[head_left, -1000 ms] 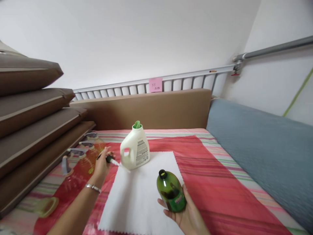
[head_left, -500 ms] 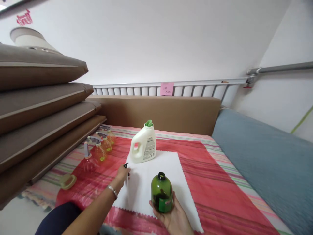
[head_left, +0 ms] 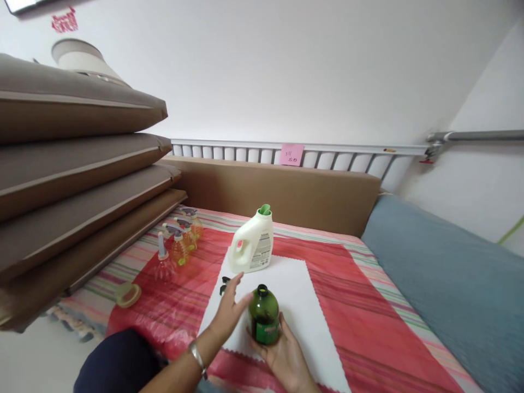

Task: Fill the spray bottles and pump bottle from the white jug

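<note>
My right hand cups a green plastic bottle from below, upright and uncapped, over the near part of a white cloth. My left hand is just left of the bottle's neck, thumb nearly touching it, and holds a black spray pump that is partly hidden behind the fingers. A white detergent jug with a green spout stands at the cloth's far edge.
A red striped sheet lies under the cloth. Several yellow spray bottles, a clear one and a loose lid sit at the left. Stacked brown cushions overhang there; a blue cushion lies right.
My left hand carried the spray pump from beside the jug to right next to the green bottle's neck. My right hand drew the bottle closer. The view swung left and pulled back.
</note>
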The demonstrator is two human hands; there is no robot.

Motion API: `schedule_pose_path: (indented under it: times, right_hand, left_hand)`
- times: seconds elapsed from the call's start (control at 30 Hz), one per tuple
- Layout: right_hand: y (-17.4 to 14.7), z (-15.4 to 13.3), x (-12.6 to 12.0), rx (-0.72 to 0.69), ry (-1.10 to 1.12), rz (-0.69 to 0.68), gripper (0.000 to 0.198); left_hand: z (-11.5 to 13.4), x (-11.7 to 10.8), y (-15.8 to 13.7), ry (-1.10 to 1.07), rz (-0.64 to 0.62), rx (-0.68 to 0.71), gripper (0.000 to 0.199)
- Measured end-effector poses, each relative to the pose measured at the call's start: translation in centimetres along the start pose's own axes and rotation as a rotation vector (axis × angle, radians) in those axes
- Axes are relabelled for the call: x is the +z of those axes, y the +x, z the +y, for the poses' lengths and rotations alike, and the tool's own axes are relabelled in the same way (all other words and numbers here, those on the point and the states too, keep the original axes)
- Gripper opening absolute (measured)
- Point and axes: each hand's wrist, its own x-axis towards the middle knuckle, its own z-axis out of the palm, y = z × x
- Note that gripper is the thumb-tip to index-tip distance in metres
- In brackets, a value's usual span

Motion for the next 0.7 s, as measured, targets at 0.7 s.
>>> schedule_pose_path:
  times: [0.7]
  right_hand:
    - [1.1, -1.5, -0.7, -0.181, -1.130, 0.552, 0.061]
  left_hand:
    - [-1.6, 1.1, -0.2, 0.217, -0.070, 0.081, 0.081]
